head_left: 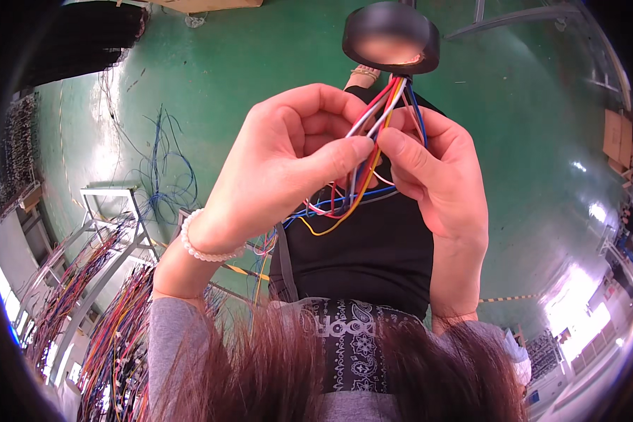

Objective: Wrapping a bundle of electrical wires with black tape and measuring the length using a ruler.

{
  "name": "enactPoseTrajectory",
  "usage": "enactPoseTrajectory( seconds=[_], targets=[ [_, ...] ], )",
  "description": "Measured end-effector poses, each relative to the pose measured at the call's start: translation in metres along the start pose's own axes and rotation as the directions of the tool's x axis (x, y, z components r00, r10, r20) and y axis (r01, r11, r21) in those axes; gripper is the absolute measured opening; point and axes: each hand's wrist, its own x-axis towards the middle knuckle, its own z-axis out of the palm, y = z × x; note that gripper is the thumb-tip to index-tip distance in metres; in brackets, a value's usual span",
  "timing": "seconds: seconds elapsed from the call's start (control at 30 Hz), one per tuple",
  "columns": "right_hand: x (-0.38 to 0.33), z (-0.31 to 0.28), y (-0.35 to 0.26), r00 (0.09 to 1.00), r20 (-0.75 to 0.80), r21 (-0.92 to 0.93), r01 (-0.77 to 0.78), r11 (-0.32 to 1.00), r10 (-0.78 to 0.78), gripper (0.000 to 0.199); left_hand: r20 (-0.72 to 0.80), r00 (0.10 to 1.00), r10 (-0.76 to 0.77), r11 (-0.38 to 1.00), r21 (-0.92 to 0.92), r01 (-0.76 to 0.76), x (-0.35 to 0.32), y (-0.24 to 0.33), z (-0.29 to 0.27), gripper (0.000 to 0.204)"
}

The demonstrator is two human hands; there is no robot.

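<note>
A bundle of coloured wires (392, 105), red, white, yellow, brown and blue among them, fans down from just under a round black object (354, 43) whose middle is blurred. My left hand (288, 158) pinches some of the white and red wires between thumb and fingers. Close beside it, my right hand (439, 172) is closed on the yellow and other wires, its thumb tip almost meeting the left thumb. Blue wires run by the right fingers. Below the hands, the wires' loose lengths curve to the left over the dark clothing on my lap (359, 260).
Racks hung with many coloured wires (119, 337) stand at lower left, by a metal frame (109, 191). Loose blue wires (165, 165) lie on the green floor (211, 63). Cardboard boxes (617, 137) are at far right.
</note>
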Motion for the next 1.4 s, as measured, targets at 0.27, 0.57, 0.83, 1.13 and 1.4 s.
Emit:
enactPoseTrajectory(
  seconds=[0.27, 0.57, 0.83, 1.13, 1.4],
  targets=[
    [0.003, -0.008, 0.004, 0.995, 0.096, 0.161, -0.055, 0.985, 0.04, 0.02, -0.008, 1.0, 0.004, 0.999, 0.043, -0.003, 0.001, 0.001, -0.004, 0.022],
    [0.001, -0.003, 0.005, 0.994, 0.112, 0.185, -0.026, 0.982, 0.006, 0.017, -0.007, 1.0, -0.001, 1.0, 0.027, 0.001, -0.002, 0.002, -0.004, 0.025],
    [0.001, 0.006, 0.007, 1.0, -0.001, 0.056, 0.028, 0.998, -0.028, 0.014, 0.005, 1.0, -0.021, 0.998, 0.055, 0.02, -0.005, 0.002, -0.006, 0.022],
    [0.002, 0.011, 0.01, 0.995, -0.072, 0.023, 0.069, 0.997, -0.067, 0.017, -0.064, 0.998, -0.026, 1.0, -0.003, 0.026, -0.006, -0.008, -0.005, 0.012],
    [0.012, 0.008, 0.015, 0.997, 0.054, 0.163, -0.07, 0.984, 0.062, 0.028, 0.003, 0.997, -0.072, 0.997, -0.024, 0.072, -0.007, -0.012, -0.005, 0.012]
  ],
)
